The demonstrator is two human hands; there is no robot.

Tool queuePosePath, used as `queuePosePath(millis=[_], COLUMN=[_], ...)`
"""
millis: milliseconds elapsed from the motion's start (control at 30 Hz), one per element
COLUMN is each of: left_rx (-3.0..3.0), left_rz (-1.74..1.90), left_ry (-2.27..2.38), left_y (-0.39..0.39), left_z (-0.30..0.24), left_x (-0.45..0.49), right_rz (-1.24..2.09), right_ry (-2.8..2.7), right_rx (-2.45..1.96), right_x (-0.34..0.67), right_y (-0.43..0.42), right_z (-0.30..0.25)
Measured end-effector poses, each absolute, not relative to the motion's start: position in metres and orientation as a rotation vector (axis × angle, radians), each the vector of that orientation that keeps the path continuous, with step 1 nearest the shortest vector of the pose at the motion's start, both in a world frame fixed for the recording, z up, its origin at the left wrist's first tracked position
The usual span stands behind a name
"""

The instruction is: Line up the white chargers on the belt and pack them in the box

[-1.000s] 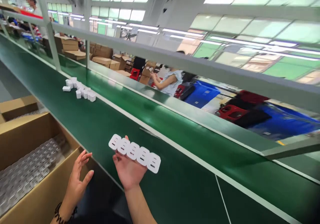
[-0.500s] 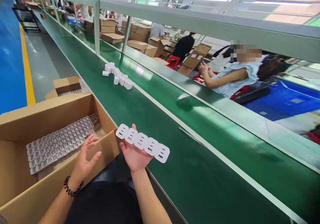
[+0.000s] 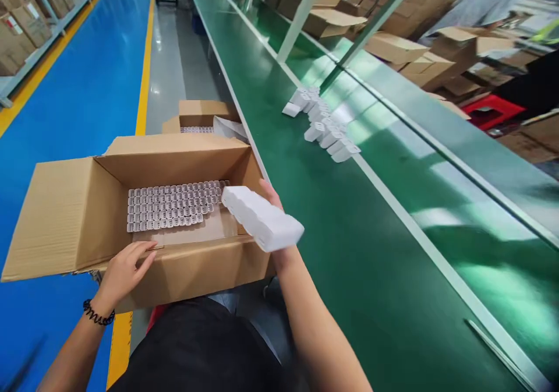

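Observation:
My right hand (image 3: 274, 205) is closed on a row of several white plug adapters (image 3: 261, 219), held tilted over the near right corner of an open cardboard box (image 3: 87, 217). Inside the box lies a layer of several adapters (image 3: 174, 204) packed in neat rows. My left hand (image 3: 124, 271) rests on the box's near wall, fingers curled over its edge. A black beaded band circles my left wrist.
The green conveyor belt (image 3: 349, 240) runs along my right, carrying a pile of loose white adapters (image 3: 321, 124) farther up. A second open box (image 3: 201, 115) stands behind the first. Blue floor with a yellow line lies left; stacked cartons sit beyond the belt.
My view has swung left and down over the box. My right hand has carried the row of adapters from the belt edge toward the box and tilted it; my left hand dropped onto the box's front wall.

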State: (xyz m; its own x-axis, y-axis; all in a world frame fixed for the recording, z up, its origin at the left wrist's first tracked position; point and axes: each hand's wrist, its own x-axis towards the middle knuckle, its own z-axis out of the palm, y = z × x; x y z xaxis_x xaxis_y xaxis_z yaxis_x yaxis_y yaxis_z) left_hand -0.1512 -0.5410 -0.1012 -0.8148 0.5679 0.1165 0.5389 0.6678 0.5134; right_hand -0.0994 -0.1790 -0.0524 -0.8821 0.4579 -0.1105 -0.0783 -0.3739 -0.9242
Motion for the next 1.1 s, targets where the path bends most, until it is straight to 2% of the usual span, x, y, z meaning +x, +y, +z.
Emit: queuePosePath(millis=[67, 133, 200, 467, 633, 733, 867, 1100], left_rx=[0.911, 0.906, 0.905, 0.963, 1.011, 1.083, 1.044, 1.025], left_rz=[0.818, 0.792, 0.762, 0.620, 0.538, 0.509, 0.464, 0.499], left_ry=[2.821, 2.822, 2.844, 2.958, 3.059, 3.076, 3.087, 3.057], left_y=[-0.543, -0.541, -0.539, -0.535, -0.531, -0.530, -0.529, -0.526], left_z=[-0.106, -0.111, -0.115, -0.121, -0.121, -0.121, -0.120, -0.117], left_x=[-0.150, -0.147, -0.144, -0.136, -0.136, -0.137, -0.138, -0.144], right_rz=[2.273, 1.889, 1.558, 0.727, 0.253, 0.141, 0.169, 0.291], right_ry=[-1.843, -2.418, -2.720, -3.334, -3.350, -3.221, -3.004, -2.800], right_rx=[-0.264, 0.163, 0.399, 1.121, 1.669, 1.942, 2.200, 2.232], right_x=[-0.146, -0.185, -0.212, -0.235, -0.230, -0.232, -0.235, -0.248], right_y=[-0.184, -0.185, -0.180, -0.138, -0.132, -0.128, -0.121, -0.115], right_z=[-0.058, -0.071, -0.090, -0.216, -0.287, -0.317, -0.344, -0.381])
